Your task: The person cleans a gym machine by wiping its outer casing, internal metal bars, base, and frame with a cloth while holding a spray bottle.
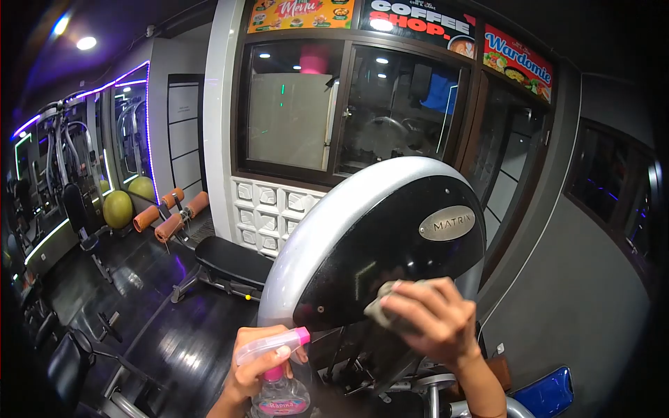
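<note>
In the lower middle, my left hand point(251, 362) wraps round the neck of a clear spray bottle point(282, 397) with a pink nozzle and a pink label. My right hand point(435, 317) grips a crumpled grey-green cloth point(383, 306). The cloth is at the lower part of the black panel on a gym machine point(369, 244); whether it presses on the surface I cannot tell. A silver rim curves round that panel, and an oval MATRIX badge point(447, 223) sits at its upper right. Part of the cloth is hidden under my fingers.
A black padded bench point(233, 261) with orange foam rollers point(181, 216) stands left of the machine. Further left are a yellow-green ball point(118, 209) and more gym machines. Behind rises a wall with windows point(293, 118). A blue item point(547, 393) lies at the lower right.
</note>
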{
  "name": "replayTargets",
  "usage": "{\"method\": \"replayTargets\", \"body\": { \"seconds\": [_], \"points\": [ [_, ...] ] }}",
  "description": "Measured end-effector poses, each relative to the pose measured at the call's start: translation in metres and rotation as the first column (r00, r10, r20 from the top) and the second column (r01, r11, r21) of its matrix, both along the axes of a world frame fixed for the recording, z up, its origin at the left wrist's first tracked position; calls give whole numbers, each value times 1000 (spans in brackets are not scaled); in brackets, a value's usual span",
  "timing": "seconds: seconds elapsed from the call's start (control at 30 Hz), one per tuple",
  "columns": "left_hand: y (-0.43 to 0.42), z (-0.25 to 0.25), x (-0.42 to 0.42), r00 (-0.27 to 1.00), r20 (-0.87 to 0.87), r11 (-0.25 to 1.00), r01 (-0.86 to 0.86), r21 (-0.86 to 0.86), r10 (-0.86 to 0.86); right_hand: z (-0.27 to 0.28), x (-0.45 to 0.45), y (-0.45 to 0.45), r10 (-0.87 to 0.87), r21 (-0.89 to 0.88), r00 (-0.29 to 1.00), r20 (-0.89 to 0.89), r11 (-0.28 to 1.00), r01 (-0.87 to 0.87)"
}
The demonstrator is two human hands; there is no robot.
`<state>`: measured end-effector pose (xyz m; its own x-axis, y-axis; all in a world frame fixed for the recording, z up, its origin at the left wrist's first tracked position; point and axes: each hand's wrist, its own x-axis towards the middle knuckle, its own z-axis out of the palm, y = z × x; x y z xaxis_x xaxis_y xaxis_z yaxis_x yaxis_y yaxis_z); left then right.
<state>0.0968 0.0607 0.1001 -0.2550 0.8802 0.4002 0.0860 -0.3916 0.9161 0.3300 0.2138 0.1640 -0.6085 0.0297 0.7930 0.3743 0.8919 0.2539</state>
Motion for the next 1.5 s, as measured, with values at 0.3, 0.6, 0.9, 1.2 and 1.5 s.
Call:
{"method": "replayTargets", "body": {
  "seconds": [0.3,0.6,0.9,1.2,1.5],
  "points": [
    [13,37,-7,997,-35,996,75,43,-73,8,-42,-5,127,147,991,50,980,-133],
    [30,45,-13,995,63,983,68,172,-80,32,-13,19,154,-17,987,39,988,-154],
    [40,39,-14,974,189,971,78,226,-122,47,-43,21,164,20,986,23,986,-164],
    [41,36,-27,960,168,959,185,215,-223,49,-33,15,209,-25,953,219,978,-209],
    [36,45,-39,931,149,927,293,233,-332,75,-53,17,41,28,995,90,999,-44]
  ]
}}
